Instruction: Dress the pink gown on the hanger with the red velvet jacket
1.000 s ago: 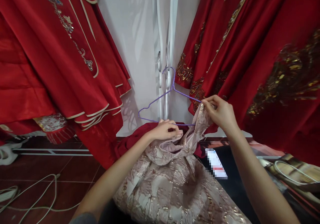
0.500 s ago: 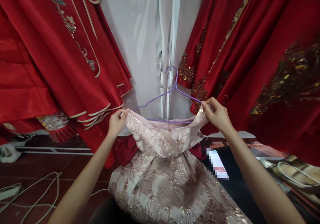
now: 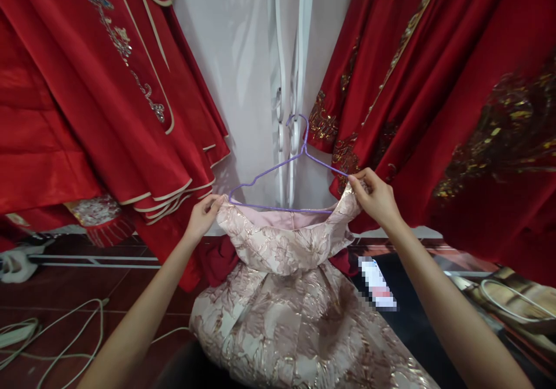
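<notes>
A pale pink dress [image 3: 286,314] with metallic floral brocade lies across my lap, its neckline facing away from me. My left hand [image 3: 204,215] pinches the dress's left shoulder. My right hand [image 3: 377,199] grips the other shoulder strap, close against the hanger's right arm. A purple hanger [image 3: 278,165] stands in the neck opening with its hook pointing up. Its left end shows just above the left shoulder, while its right end is hidden by my right hand and the strap. Dark red fabric [image 3: 219,260] shows beside the bodice on both sides.
Red embroidered garments hang at the left [image 3: 165,146] and right [image 3: 391,99], in front of white cabinet doors [image 3: 234,59]. A pixelated phone [image 3: 379,285] lies on a dark surface to the right. White cables [image 3: 98,331] trail over the dark red tiled floor [image 3: 130,296].
The left shoulder of the dress has slipped down slightly, and the hanger's left end is now uncovered above it. My left hand has shifted a little; my right hand keeps its grip.
</notes>
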The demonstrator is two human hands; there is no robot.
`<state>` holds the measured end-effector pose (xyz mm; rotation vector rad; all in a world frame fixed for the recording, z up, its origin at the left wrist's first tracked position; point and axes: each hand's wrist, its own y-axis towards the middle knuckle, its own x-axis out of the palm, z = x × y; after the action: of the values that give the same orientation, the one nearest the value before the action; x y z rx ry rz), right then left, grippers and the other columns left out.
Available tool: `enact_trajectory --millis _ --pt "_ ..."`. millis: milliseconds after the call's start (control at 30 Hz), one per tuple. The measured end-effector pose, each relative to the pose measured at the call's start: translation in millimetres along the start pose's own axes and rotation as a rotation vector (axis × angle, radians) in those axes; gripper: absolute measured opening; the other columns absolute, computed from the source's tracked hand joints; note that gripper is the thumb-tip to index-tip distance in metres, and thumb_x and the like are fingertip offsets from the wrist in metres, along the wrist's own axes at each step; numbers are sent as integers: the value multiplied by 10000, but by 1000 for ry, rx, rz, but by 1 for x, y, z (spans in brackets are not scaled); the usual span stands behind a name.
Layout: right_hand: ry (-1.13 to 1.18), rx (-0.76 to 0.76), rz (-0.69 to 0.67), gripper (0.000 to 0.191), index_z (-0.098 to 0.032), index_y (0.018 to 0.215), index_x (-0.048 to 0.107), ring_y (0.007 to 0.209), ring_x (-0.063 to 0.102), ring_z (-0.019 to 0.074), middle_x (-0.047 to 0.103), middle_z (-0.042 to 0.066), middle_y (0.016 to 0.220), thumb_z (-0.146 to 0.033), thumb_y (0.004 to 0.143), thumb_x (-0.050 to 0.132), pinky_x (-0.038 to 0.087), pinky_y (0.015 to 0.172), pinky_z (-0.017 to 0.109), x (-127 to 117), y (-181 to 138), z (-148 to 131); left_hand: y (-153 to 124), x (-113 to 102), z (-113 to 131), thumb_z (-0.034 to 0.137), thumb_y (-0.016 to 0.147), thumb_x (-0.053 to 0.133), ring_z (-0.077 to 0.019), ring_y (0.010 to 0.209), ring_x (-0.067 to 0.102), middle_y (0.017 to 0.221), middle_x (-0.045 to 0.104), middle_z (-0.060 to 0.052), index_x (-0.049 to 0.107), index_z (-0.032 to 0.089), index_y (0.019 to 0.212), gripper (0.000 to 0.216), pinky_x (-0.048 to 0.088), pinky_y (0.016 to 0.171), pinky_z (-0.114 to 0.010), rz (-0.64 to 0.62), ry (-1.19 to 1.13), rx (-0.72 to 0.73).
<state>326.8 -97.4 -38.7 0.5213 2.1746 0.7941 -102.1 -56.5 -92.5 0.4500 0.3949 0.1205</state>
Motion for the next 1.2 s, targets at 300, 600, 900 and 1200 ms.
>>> enact_trajectory --millis 300,600,900,1200 --pt "83 45 -79 263 -229 828 527 613 556 157 611 -3 694 -480 894 481 392 606 255 6 -5 2 29 31 70 515 785 613 -226 904 656 1019 729 -87 731 141 974 436 485 818 -297 -93 85 171" --pt "0 -66 -151 268 -225 972 560 839 633 253 689 74 913 -416 937 375 429 778 360 35 20 12 53 66 45 557 819 527 -198 822 653 975 737 -49 725 205 989 439 476 748 -280 -24 385 143" --pt "78 -79 -117 314 -238 970 619 831 627 232 693 49 890 -454 923 397 440 787 342 46 17 26 29 39 7 557 707 647 -240 933 666 1059 704 -123 663 166 1051 521 526 775 -320 -407 31 -274" --pt "157 9 -174 347 -219 955 613 716 591 194 649 21 790 -498 902 414 428 695 287 37 9 16 12 24 -25 373 502 762 -248 734 676 712 718 -55 692 197 715 285 543 690 -339 -642 53 -143"
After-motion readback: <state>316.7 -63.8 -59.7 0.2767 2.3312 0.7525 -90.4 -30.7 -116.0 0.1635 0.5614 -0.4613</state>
